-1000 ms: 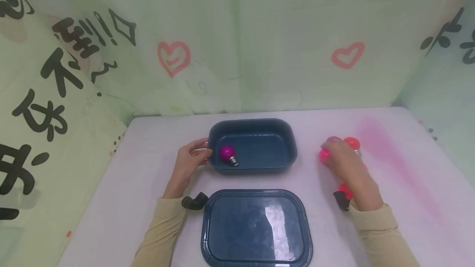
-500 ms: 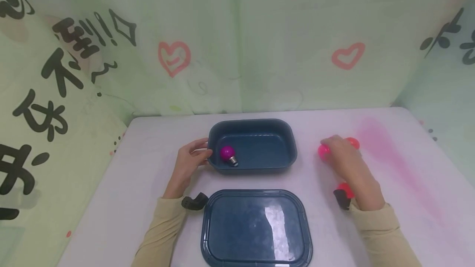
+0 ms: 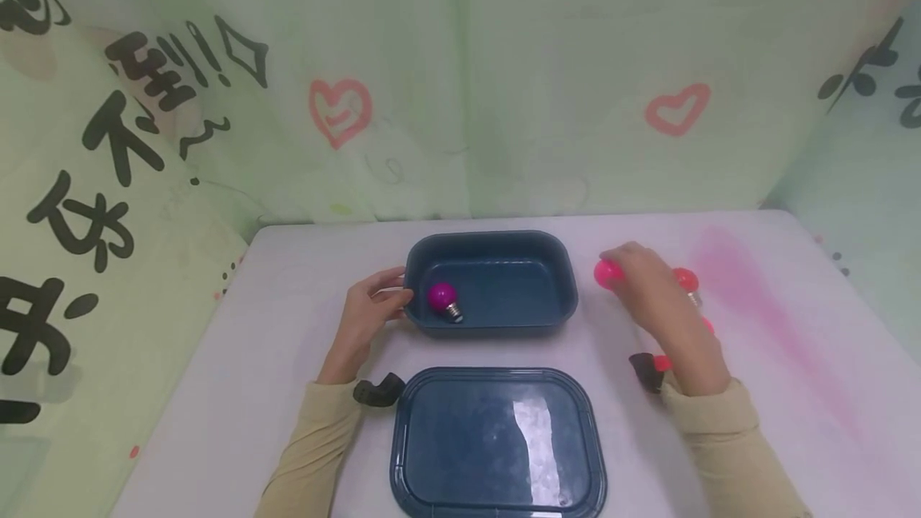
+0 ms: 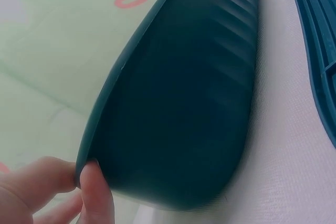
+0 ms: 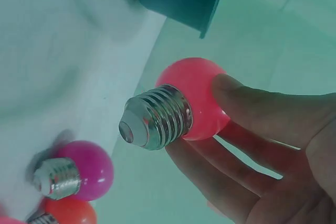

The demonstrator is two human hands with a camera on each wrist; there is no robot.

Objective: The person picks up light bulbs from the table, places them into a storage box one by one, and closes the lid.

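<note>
My left hand [image 3: 367, 312] pinches the left rim of a dark blue plastic box [image 3: 518, 282]; the left wrist view shows thumb and fingers on either side of that rim [image 4: 113, 72]. A purple light bulb [image 3: 442, 296] lies in the box, near its left end. Right of the box, my right hand [image 3: 651, 290] holds a pink light bulb [image 3: 608, 273] by its round glass. In the right wrist view the pink bulb's silver screw base [image 5: 157, 116] points away from the palm, and the box's corner [image 5: 181, 1] is just beyond.
Below the right hand on the table are another purple bulb [image 5: 92, 170] and an orange-red one [image 5: 73, 211]. More red-pink bulbs [image 3: 708, 324] peek out beside the right forearm. A dark blue lid [image 3: 496, 438] lies in front of the box. Printed cloth [image 3: 518, 102] hangs behind.
My right hand has picked up the pink bulb and moved left and away from me with it, toward the box. The left hand stays at the box rim.
</note>
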